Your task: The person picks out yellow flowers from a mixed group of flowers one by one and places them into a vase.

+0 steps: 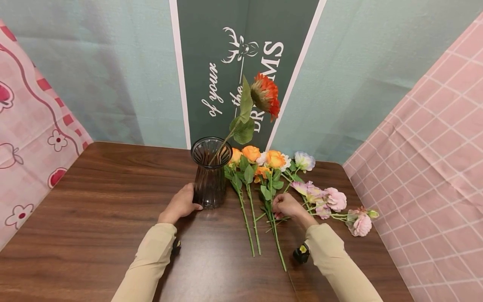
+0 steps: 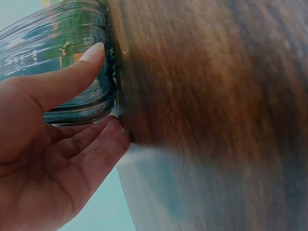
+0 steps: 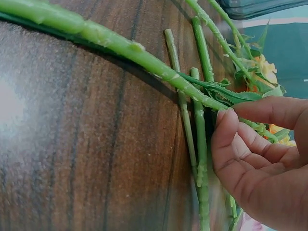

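Clearly, the left hand has its grip curled around the low part of a smoky, see-through ribbed vase, upright on the brown wood-grain worktop. The right hand has its grip pinched together on the long green stem of an orange rose lying among other blooms, right of the vase. A tall red flower leans rightward from the vase's mouth; a knock up there could tip the vase, held only low down. Leaves might snag the thin green stems crossing under the pinch and drag a ruffled pale-pink flower over the nearby right edge. The widest room lies left of the vase; the far edge meets a teal backdrop.
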Available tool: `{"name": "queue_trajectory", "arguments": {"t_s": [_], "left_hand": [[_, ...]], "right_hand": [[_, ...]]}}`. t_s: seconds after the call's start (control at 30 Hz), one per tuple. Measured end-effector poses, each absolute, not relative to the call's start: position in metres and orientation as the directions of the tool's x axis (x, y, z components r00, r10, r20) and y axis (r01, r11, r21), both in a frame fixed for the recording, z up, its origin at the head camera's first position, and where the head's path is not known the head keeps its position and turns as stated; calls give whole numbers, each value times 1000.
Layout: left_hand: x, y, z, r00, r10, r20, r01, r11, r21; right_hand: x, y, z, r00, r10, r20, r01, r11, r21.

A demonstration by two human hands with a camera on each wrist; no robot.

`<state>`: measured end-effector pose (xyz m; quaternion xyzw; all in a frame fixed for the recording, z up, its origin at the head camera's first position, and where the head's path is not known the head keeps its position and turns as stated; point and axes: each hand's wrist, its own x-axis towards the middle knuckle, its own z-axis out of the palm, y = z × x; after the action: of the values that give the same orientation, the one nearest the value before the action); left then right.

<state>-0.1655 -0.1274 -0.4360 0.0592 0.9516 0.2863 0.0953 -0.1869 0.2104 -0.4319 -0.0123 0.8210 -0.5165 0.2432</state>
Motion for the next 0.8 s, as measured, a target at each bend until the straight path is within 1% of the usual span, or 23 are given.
{"name": "queue_trajectory", "arguments": {"t_s": [0.37, 0.8], "left_hand": [[-166, -127, -436, -974, 167, -155, 54, 829, 557], [-165, -127, -436, -975, 168, -143, 59, 824, 564]], "right_hand": [[-187, 215, -429, -871, -295, -394, 239, 448, -862], [-188, 217, -412, -870, -296, -395, 239, 446, -862]]}}
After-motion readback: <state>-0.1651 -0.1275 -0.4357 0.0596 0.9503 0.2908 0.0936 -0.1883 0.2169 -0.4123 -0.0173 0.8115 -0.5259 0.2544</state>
